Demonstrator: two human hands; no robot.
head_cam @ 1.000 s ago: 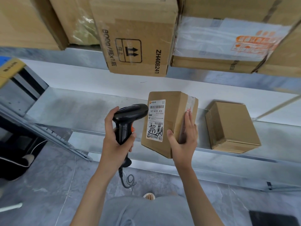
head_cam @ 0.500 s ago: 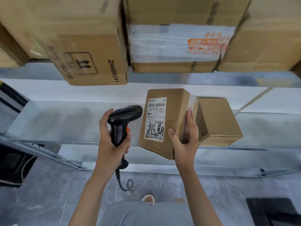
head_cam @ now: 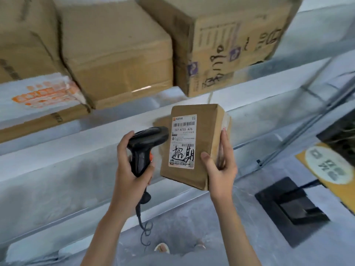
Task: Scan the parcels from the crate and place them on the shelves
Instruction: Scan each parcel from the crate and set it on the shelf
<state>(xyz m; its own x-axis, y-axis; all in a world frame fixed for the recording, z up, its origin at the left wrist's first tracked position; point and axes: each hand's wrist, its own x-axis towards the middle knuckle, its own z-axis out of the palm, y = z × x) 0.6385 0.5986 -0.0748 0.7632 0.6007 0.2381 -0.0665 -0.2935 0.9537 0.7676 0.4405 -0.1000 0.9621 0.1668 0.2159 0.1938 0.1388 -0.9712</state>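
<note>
Since half a second ago the view has swung right, so the cartons on the upper shelf (head_cam: 249, 87) have slid leftward and a black mat (head_cam: 292, 206) now shows on the floor at the right, while both hands keep their grip. Left hand (head_cam: 130, 169) is wrapped round the black scanner (head_cam: 146, 143), its nose just beside the label (head_cam: 182, 141); right hand (head_cam: 221, 169) clasps the parcel (head_cam: 207, 131), held upright in the air before the lower shelf (head_cam: 57, 169)
</note>
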